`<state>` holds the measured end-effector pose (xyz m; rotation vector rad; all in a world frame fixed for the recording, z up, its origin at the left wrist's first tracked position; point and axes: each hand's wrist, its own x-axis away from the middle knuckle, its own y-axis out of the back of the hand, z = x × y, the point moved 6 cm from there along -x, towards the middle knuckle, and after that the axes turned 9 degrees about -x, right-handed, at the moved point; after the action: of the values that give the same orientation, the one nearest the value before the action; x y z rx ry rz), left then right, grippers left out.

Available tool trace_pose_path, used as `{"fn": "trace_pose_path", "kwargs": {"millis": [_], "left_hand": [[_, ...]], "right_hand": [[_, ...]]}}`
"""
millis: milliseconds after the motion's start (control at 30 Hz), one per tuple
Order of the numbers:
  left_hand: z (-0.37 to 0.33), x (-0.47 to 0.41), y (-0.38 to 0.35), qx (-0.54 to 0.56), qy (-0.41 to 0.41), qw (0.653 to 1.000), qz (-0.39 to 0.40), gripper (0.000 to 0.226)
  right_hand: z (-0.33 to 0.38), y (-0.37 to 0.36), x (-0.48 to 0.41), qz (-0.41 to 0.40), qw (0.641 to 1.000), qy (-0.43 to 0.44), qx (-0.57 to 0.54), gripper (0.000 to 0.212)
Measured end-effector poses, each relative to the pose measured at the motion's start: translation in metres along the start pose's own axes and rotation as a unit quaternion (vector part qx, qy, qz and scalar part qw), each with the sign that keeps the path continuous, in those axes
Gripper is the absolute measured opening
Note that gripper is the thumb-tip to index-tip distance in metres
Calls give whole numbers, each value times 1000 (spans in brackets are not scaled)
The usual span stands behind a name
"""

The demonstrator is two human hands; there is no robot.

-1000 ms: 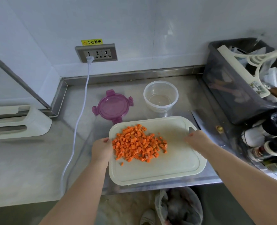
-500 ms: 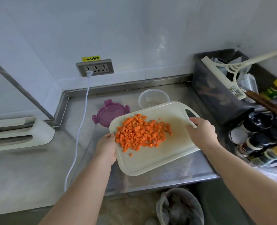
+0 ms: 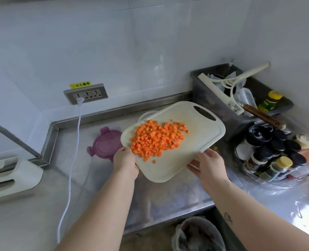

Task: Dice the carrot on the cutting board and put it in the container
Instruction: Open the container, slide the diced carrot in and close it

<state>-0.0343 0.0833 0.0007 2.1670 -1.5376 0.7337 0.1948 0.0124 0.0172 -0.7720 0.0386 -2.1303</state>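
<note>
Fingers on your left hand are curled round the left edge of the cutting board, thumb just beside the carrot. Your right hand has the near right edge, fingers tucked under it, so I can't see them properly. Dicing looks done tbh: it's all small orange cubes heaped left of middle on the board, between your two hands. Can't see into the container, only its rim peeks out behind the board's far edge. The board is up off the bench and tilted, so I reckon what's left is tipping the cubes in.
</note>
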Motion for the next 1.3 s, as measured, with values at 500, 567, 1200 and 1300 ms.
{"fn": "trace_pose_path", "kwargs": {"millis": [500, 567, 1200, 1300], "left_hand": [[-60, -29, -29, -192, -148, 969, 42, 26], [-59, -36, -42, -511, -313, 800, 26, 30], [-33, -61, -87, -747, -375, 541, 94, 41], [-22, -46, -72, -752, -379, 528, 108, 34]], "right_hand": [[82, -43, -36, 14, 996, 90, -26, 25], [88, -41, -37, 3, 995, 91, -34, 22], [86, -21, -51, -16, 996, 73, -40, 36], [85, -18, -49, -4, 997, 74, -21, 37]]}}
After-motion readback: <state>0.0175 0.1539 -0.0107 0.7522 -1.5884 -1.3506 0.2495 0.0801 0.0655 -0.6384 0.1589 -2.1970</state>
